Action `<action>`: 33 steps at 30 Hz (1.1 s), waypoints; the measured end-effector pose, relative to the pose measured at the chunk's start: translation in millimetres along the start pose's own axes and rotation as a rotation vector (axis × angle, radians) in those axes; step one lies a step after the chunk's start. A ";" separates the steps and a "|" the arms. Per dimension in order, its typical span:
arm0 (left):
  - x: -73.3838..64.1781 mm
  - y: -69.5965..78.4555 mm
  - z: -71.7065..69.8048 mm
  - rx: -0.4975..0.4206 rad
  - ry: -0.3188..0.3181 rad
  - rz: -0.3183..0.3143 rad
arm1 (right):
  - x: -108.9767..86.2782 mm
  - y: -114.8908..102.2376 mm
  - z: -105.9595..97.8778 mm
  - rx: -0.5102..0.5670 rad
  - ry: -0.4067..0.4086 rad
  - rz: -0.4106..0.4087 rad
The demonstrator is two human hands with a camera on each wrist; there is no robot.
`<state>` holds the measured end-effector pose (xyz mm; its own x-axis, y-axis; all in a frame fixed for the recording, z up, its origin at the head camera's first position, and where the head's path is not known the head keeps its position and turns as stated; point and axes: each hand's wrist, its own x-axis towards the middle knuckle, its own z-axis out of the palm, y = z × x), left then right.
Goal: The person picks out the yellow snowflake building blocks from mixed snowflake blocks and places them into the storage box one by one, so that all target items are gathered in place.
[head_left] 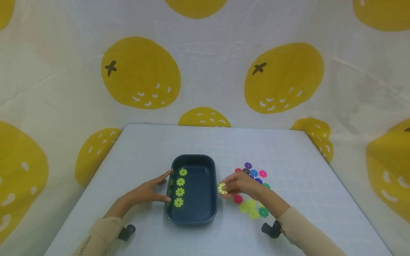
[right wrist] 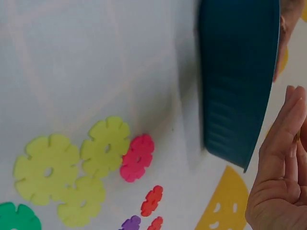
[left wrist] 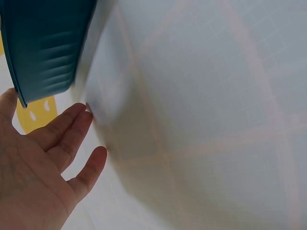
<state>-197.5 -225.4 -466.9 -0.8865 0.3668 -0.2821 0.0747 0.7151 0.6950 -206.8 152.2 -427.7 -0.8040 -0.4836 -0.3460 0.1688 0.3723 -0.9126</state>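
Observation:
A dark blue-green tray point(head_left: 201, 195) stands on the table, with several yellow flower-shaped notched discs point(head_left: 180, 192) in a column along its left side. My left hand point(head_left: 145, 193) rests at the tray's left rim, thumb and forefinger spread along it; the other fingers extend loosely beside the tray wall point(left wrist: 53, 57) in the left wrist view. Just right of the tray, my right hand point(head_left: 239, 183) pinches another yellow notched disc point(head_left: 221, 190) between thumb and fingers. In the right wrist view that hand point(right wrist: 278, 177) is cut off by the frame edge and mostly hides its disc.
Loose notched discs lie under and around the right forearm: yellow point(head_left: 253, 213), green point(head_left: 263, 212), pink point(head_left: 238, 199), blue point(head_left: 254, 173) and purple point(head_left: 248, 165) among them. A white cloth with yellow fruit prints point(head_left: 141, 74) hangs behind the table point(head_left: 153, 142).

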 end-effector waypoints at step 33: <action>0.9 -1.6 0.1 -0.011 0.007 -0.018 | 25.0 -32.4 32.7 -0.013 -0.219 0.069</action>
<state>-198.4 -226.1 -468.4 -0.8907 0.3501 -0.2900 0.0542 0.7151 0.6969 -213.8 102.1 -414.0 -0.6479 -0.6164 -0.4475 0.2105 0.4198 -0.8829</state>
